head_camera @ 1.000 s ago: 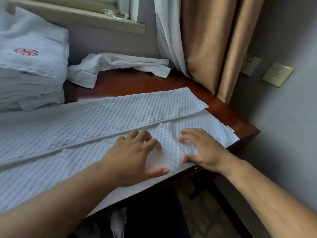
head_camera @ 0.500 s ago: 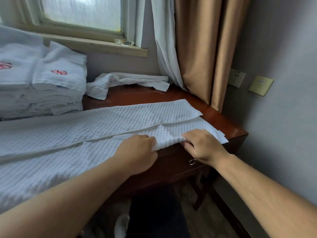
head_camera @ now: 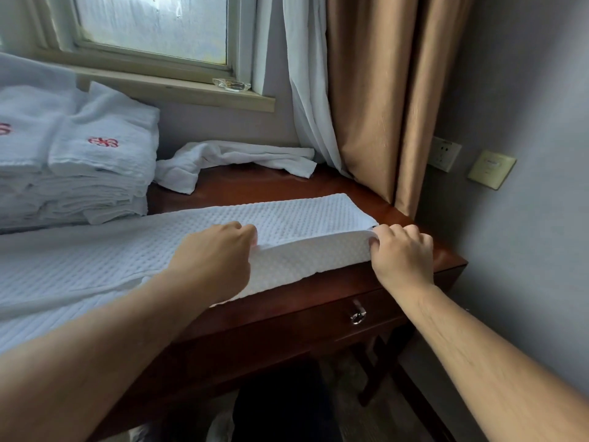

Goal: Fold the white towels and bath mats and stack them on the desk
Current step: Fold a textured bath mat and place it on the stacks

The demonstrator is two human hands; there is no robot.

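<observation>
Left grip: our left hand (head_camera: 220,255) is curled, its fingers (head_camera: 243,229) pinching the lifted near edge of the bath mat (head_camera: 302,215).
Right grip: our right hand (head_camera: 402,255) is curled too, its fingers (head_camera: 387,233) gripping the same edge at the mat's right corner.
Bath mat: it lies lengthwise along the front of the surface (head_camera: 271,186), and the held edge arches up between our hands.
Surface: glossy reddish-brown wood, with a drawer and its shiny metal knob (head_camera: 357,314) beneath.
Other linen: a stack of folded towels (head_camera: 105,161) with red embroidery sits at the left. A crumpled towel (head_camera: 229,156) lies at the back, below the window (head_camera: 153,23).
Room: we see a grey wall, a tan curtain (head_camera: 376,90) beside a white one (head_camera: 306,74), a socket (head_camera: 444,153) and a switch plate (head_camera: 492,169).
Textures: the mat is waffle-dimpled, and the towels are ribbed and soft.
Hidden: the mat's left end runs out of view, and some fingertips are tucked beneath the cloth.
</observation>
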